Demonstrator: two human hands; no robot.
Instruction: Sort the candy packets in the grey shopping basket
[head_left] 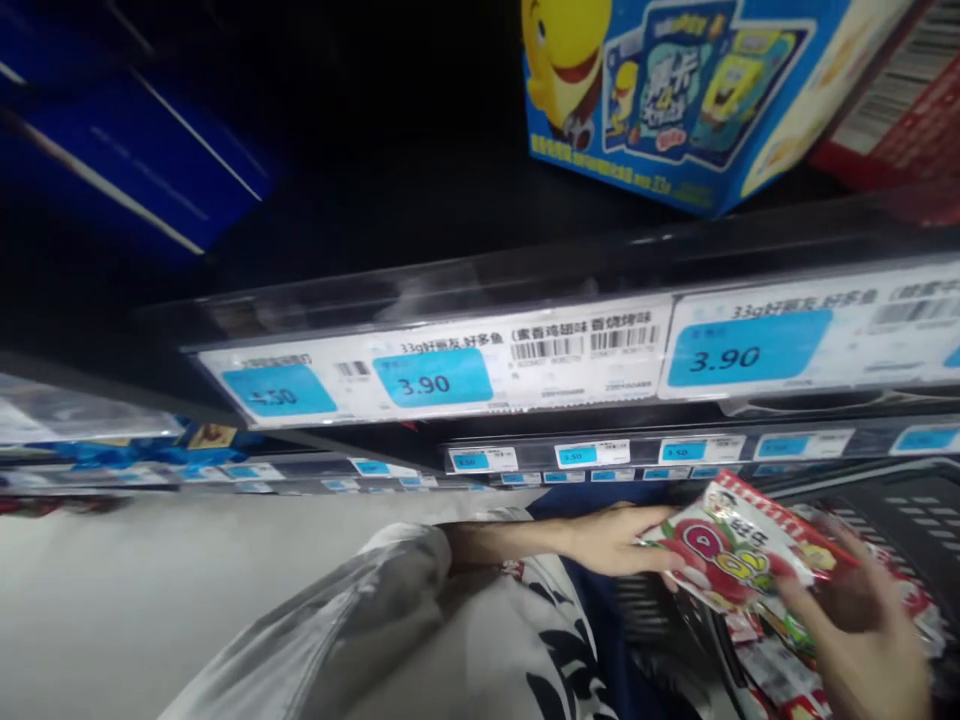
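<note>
Red and white plastic makes up the QQ candy bag (724, 555) that we hold between our two hands, tilted, above the near part of a black shopping basket (919, 525). Our left hand (626, 540) pinches the bag's left edge, thumb on the upper side, fingers curling beneath. Our right hand (870, 645) is at the bag's other end, its thumb by the lower right corner and its fingers parted from the thumb; motion blurs it, so we cannot tell whether it is gripping or only touching.

Below the bag, we see red and white snack packets (780, 675) lying in the basket. Our left arm crosses in front of us in a pale grey sleeve (352, 610), beside a white shirt with a black print (559, 640).

Above our hands runs a dark store shelf (465, 275), its edge lined with blue-and-white price labels (431, 375), two reading 3.90. On that shelf a blue snack box (577, 165) with cartoon cards stands beside a red box (900, 110) bearing a barcode. Darker blue boxes (142, 160) sit at the upper left, and pale floor (187, 570) spreads at the lower left.
</note>
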